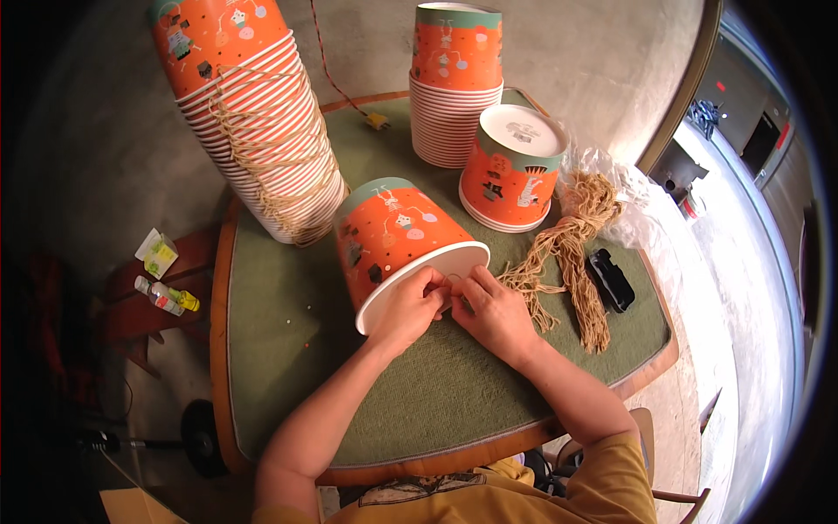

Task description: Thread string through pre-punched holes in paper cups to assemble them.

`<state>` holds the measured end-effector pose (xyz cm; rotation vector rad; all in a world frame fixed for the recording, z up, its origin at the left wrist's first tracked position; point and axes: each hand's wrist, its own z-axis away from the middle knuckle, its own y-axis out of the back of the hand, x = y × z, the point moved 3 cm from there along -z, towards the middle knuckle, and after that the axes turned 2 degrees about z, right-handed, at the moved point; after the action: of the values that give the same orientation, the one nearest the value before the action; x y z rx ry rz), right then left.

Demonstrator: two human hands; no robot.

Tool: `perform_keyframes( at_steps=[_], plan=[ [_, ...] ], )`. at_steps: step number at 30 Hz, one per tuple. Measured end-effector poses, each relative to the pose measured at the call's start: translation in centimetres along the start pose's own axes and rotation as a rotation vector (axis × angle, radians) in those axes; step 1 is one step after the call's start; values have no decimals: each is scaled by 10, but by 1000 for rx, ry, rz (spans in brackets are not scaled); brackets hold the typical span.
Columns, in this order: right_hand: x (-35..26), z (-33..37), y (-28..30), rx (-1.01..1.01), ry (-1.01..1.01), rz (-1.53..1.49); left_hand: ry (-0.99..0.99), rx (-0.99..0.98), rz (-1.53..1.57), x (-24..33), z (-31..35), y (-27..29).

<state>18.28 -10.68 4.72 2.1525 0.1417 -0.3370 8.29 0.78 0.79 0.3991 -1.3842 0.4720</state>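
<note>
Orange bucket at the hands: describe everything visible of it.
The orange bucket looks like stiff paper, with printed skeleton figures, a green band round its base end and a white rim. It lies tipped on the green tabletop, open end facing the hands, pale inside partly showing. The left hand overlaps the rim; the right hand is at the opening, exact contact unclear.

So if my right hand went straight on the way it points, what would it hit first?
Probably the tilted orange bucket, just ahead of your right hand, though depth is unclear.
</note>
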Motion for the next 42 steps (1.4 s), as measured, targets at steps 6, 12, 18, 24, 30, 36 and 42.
perform_keyframes(
  at_steps=[6, 12, 18, 24, 30, 36, 42],
  plan=[
    [1, 1, 5, -73, -33, -105, -50, 28, 35, -3, 1, 2],
    [3, 1, 7, -99, -17, -127, -65, -8, 13, 1, 4, 2],
    [3, 0, 8, -109, -17, -126, -137, 11, -106, -4, 3, 1],
    [3, 0, 9, -103, 63, -53, -288, 123, -277, -2, 7, -7],
    [-2, 2, 7, -74, 124, 149, -496, 285, -476, 1, 12, -12],
    [-3, 1, 7, -65, 110, 182, -569, 351, -482, 1, 14, -13],
    [-1, 1, 6, -17, 73, 148, -532, 337, -431, -3, 12, -12]
  ],
)
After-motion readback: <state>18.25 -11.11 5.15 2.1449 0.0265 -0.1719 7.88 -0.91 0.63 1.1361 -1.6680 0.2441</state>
